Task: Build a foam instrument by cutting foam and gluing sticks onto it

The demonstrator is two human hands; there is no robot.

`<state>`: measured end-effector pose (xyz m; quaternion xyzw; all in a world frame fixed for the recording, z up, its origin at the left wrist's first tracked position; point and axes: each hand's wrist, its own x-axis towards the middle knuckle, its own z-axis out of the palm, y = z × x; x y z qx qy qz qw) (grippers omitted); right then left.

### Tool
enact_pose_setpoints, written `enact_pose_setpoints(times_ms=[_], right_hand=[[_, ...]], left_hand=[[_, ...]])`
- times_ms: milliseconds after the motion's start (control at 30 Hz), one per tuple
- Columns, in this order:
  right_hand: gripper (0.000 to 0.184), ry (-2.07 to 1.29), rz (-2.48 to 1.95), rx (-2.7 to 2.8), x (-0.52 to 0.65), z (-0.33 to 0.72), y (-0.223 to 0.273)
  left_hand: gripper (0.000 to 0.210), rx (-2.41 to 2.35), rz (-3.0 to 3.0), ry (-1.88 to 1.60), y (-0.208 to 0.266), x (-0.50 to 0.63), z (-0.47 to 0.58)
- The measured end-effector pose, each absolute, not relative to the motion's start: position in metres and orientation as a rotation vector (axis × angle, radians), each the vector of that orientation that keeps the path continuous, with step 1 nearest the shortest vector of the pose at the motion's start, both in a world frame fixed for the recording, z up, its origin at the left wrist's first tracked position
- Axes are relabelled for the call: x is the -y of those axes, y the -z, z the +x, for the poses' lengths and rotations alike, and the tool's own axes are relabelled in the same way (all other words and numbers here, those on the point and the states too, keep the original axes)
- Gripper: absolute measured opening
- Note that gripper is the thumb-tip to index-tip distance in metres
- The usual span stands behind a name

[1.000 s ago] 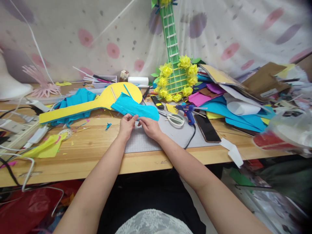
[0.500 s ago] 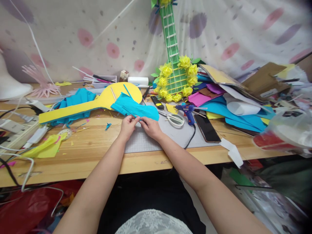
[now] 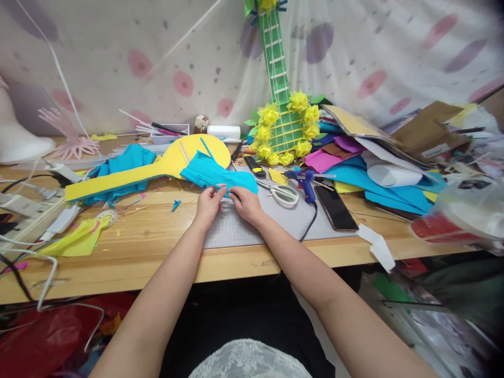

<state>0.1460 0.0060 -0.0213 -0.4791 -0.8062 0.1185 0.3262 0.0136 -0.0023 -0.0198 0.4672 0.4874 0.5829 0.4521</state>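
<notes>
My left hand (image 3: 210, 203) and my right hand (image 3: 246, 203) meet over the near edge of a sheet of blue crepe paper (image 3: 218, 170). Fingers and thumbs are pinched around a thin blue strip (image 3: 227, 195) that runs between the fingertips; most of it is hidden. The crepe paper lies partly over a yellow guitar-shaped cutout (image 3: 169, 160) with a blue edge. On the cutout's round body rest a thin blue stick (image 3: 207, 147) and a tan stick (image 3: 185, 153). Below my hands is a grey cutting mat (image 3: 236, 233).
Right of my hands are scissors (image 3: 285, 195), a blue glue gun (image 3: 305, 184) and a phone (image 3: 336, 208). A green paper guitar with yellow flowers (image 3: 281, 126) leans at the back. Coloured paper (image 3: 394, 197) is piled right; a power strip (image 3: 35, 220) with cables stands left.
My fingertips have shifted slightly apart along the blue strip, the right hand a little to the right. The whole view has shifted very slightly; the other things lie as before.
</notes>
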Motion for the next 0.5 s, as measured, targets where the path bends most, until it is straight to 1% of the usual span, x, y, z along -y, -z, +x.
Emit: enact_pose_setpoints(times_ms=[133, 233, 500], right_hand=[[0.026, -0.348, -1.288, 2.087, -0.0077, 0.1511, 0.0220], [0.025, -0.387, -1.275, 2.116, -0.0070, 0.1520, 0.0213], [0.028, -0.484, -1.218, 2.163, -0.0035, 0.1489, 0.0225]], left_hand=[[0.034, -1.241, 1.108, -1.529, 0.0168, 0.0007, 0.0094], [0.032, -1.185, 1.045, -1.582, 0.0154, -0.0002, 0.0067], [0.030, -1.141, 1.031, -1.567, 0.0189, -0.0010, 0.0070]])
